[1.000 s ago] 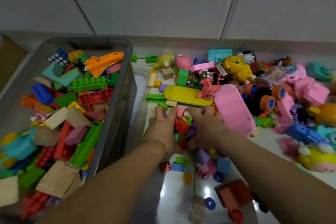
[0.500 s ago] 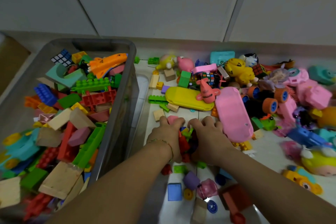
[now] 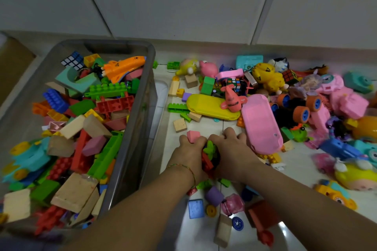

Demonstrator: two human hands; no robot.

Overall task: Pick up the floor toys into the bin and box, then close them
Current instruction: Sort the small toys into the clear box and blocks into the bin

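Clump of small bricks [image 3: 210, 154] on floor [image 3: 206, 125], just right of bin [image 3: 140, 128], squeezed between both hands. Left hand [image 3: 188, 156]: grip curled round clump, pink wedge [image 3: 193, 136] poking out on top. Right hand [image 3: 232, 153]: grip curled on far side. Pieces light, stiff, slick, so loose ones likely to spill. Scoop from underneath, press inward. Underside hidden, count unclear. Bin heaped, no lid on.
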